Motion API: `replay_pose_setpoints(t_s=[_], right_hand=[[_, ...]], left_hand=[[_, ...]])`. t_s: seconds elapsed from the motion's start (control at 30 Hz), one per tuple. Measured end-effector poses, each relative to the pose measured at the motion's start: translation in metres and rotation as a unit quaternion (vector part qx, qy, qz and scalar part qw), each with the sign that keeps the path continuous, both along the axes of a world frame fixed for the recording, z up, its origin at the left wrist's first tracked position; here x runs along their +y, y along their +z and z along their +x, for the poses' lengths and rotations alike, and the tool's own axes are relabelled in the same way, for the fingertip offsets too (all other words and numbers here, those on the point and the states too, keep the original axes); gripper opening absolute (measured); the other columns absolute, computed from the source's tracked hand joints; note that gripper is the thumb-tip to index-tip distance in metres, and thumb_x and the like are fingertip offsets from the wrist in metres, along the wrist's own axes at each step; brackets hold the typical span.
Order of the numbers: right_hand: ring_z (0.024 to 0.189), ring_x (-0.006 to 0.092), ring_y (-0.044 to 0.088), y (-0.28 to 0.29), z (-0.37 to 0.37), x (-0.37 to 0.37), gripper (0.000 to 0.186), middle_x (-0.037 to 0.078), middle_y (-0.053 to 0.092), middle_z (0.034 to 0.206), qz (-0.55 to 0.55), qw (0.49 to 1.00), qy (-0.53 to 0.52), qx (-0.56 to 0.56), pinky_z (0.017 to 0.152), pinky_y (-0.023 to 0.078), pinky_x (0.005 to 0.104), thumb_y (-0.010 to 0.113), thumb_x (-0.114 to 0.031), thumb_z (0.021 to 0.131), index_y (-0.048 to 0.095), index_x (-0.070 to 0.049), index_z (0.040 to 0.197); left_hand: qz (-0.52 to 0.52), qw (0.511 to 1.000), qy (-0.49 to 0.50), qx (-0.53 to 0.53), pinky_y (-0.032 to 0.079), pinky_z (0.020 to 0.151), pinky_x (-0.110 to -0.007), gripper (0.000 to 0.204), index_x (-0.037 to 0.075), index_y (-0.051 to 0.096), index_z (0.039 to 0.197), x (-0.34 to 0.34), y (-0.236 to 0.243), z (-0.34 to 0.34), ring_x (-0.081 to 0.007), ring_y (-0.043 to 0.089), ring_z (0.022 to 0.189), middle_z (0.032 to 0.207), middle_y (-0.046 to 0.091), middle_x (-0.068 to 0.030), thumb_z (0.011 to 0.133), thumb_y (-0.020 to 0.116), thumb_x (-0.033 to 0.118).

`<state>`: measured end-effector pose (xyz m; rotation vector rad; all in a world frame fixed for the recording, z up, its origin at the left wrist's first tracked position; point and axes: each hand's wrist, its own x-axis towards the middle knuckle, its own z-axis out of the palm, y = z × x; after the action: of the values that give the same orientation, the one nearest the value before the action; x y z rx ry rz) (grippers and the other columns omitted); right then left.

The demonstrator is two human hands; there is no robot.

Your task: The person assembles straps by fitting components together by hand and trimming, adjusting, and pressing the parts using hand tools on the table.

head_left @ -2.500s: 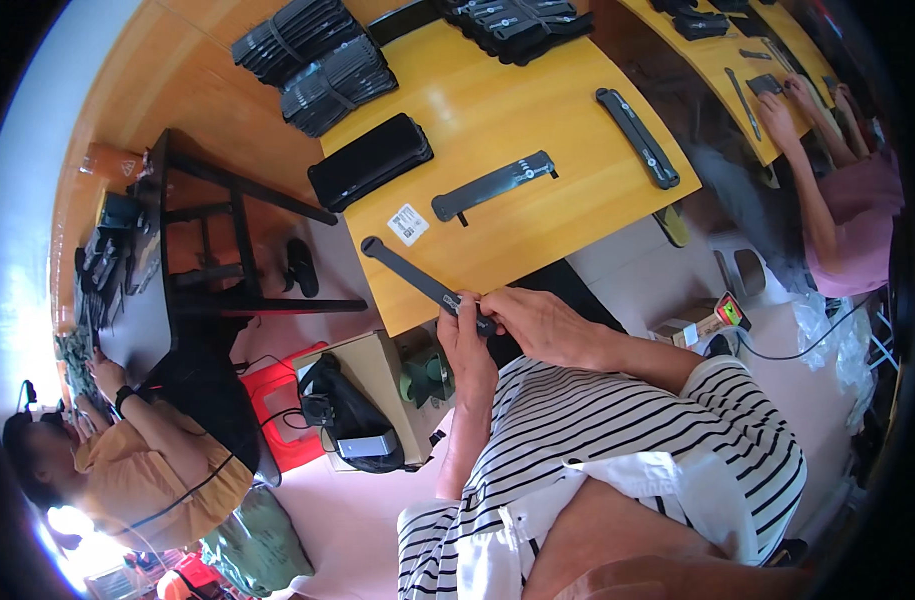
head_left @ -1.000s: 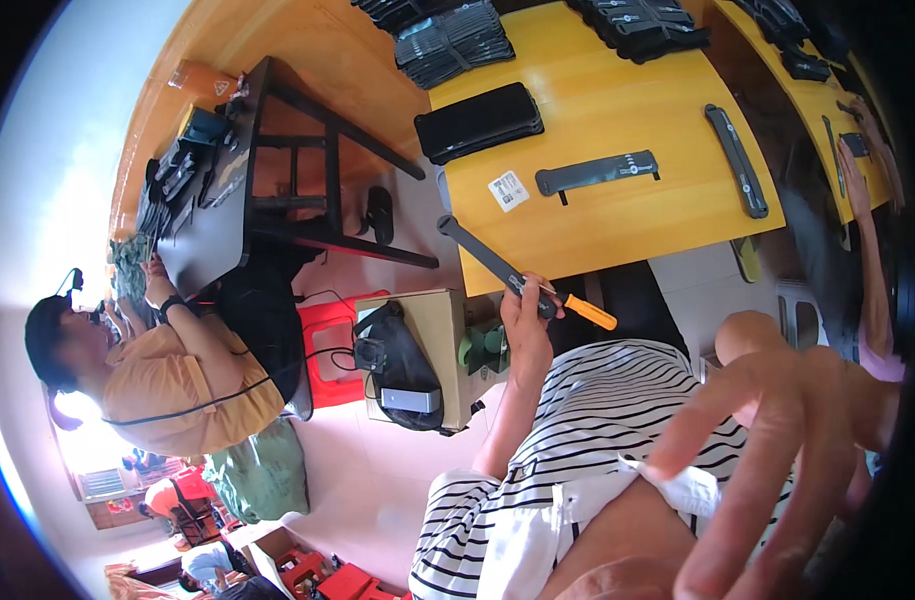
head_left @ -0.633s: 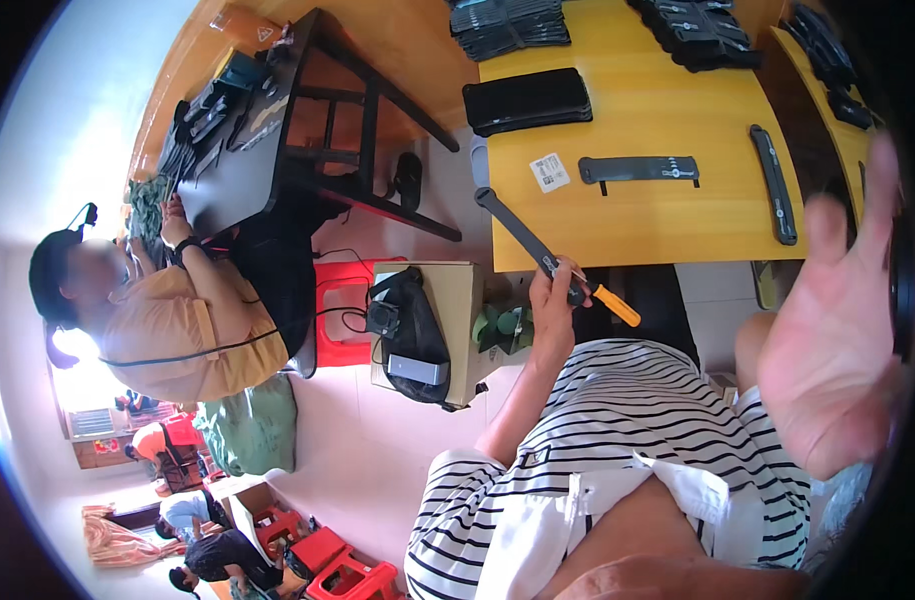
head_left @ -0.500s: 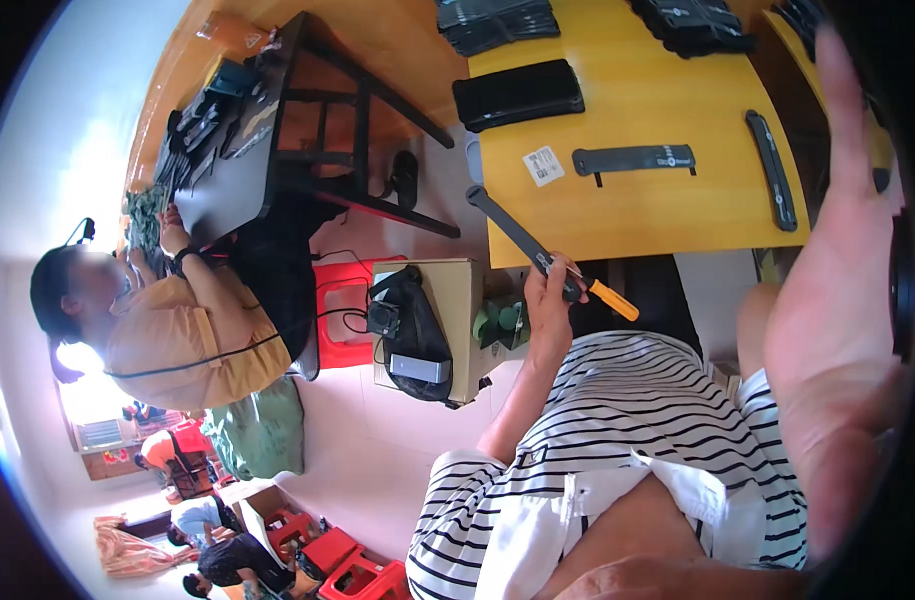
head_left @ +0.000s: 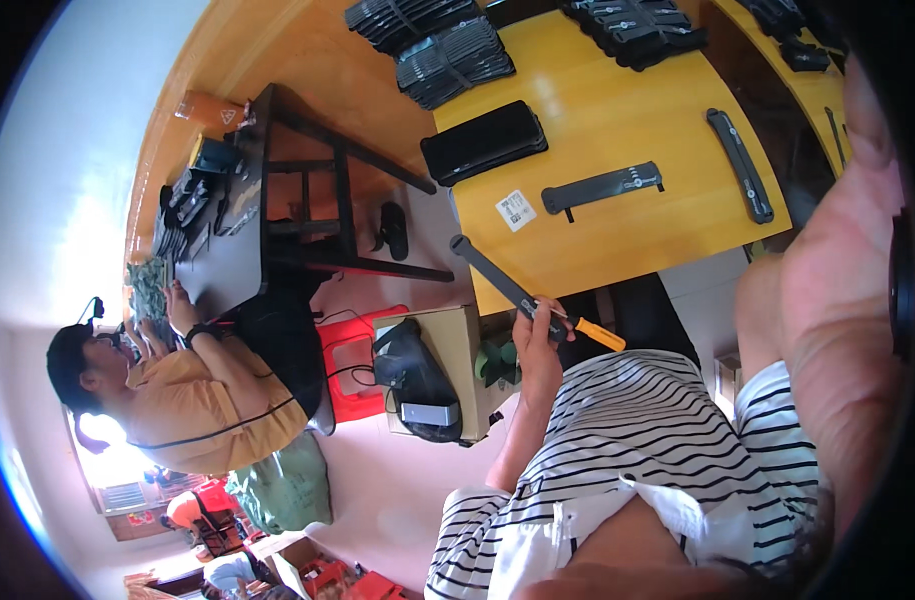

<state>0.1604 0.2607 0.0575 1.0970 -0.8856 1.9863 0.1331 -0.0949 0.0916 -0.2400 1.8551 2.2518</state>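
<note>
Strap (head_left: 493,272): long, flat, dark grey/black, rounded far end, small pale print near the grip. Gripped near its lower end in left hand (head_left: 540,343), held slanted, far end at 10 o'clock. Tool (head_left: 601,335): yellow-orange handle, same hand, butt at 4 o'clock of the grip. Tip hidden by fingers.

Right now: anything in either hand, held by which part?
Left hand: dark gray strip, by its near end, plus orange-handled tool, just ahead of its handle. Right hand: nothing visible.
</note>
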Motion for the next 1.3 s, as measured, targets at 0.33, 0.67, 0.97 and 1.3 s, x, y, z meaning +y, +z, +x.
replay_pose_setpoints(t_s=[0.33, 0.67, 0.97, 1.3], right_hand=[[0.119, 0.0340, 0.038, 0.116, 0.090, -0.027, 0.061, 0.017, 0.032, 0.135, 0.146, 0.975, -0.169, -0.003, 0.092, 0.034, 0.0522, 0.048, -0.042, 0.083, 0.035, -0.007, 0.131], [0.119, 0.0352, 0.037, 0.121, 0.057, 0.006, 0.061, 0.017, 0.033, 0.135, 0.147, 0.953, -0.262, 0.042, 0.091, 0.034, 0.0539, 0.051, -0.041, 0.081, 0.036, -0.007, 0.130], [0.119, 0.0362, 0.037, 0.043, 0.140, 0.142, 0.061, 0.017, 0.033, 0.134, 0.167, 0.941, -0.275, 0.102, 0.091, 0.034, 0.0554, 0.053, -0.040, 0.081, 0.036, -0.008, 0.130], [0.119, 0.0374, 0.037, 0.162, 0.065, 0.026, 0.062, 0.017, 0.034, 0.133, 0.213, 0.892, -0.377, 0.125, 0.090, 0.035, 0.0571, 0.055, -0.039, 0.079, 0.036, -0.008, 0.129]], left_hand=[[0.270, 0.939, -0.188, 0.102, 0.046, 0.064, -0.029, 0.012, 0.004, 0.045, 0.089, -0.012, 0.077, -0.030, -0.0155, 0.048, 0.073, 0.078, 0.044, -0.0061, 0.091, 0.044, 0.016], [0.239, 0.940, -0.242, -0.018, 0.047, 0.063, -0.030, 0.014, 0.007, 0.045, 0.090, 0.004, 0.056, -0.015, -0.0156, 0.048, 0.072, 0.078, 0.046, -0.0049, 0.091, 0.047, 0.021], [0.200, 0.945, -0.252, -0.061, 0.046, 0.065, -0.028, 0.015, 0.007, 0.045, 0.090, 0.018, 0.052, -0.008, -0.0139, 0.049, 0.071, 0.076, 0.046, -0.0033, 0.091, 0.045, 0.022], [0.194, 0.946, -0.248, -0.080, 0.045, 0.066, -0.027, 0.014, 0.004, 0.047, 0.091, 0.020, 0.047, -0.001, -0.0137, 0.050, 0.070, 0.076, 0.050, -0.0047, 0.092, 0.044, 0.018]])
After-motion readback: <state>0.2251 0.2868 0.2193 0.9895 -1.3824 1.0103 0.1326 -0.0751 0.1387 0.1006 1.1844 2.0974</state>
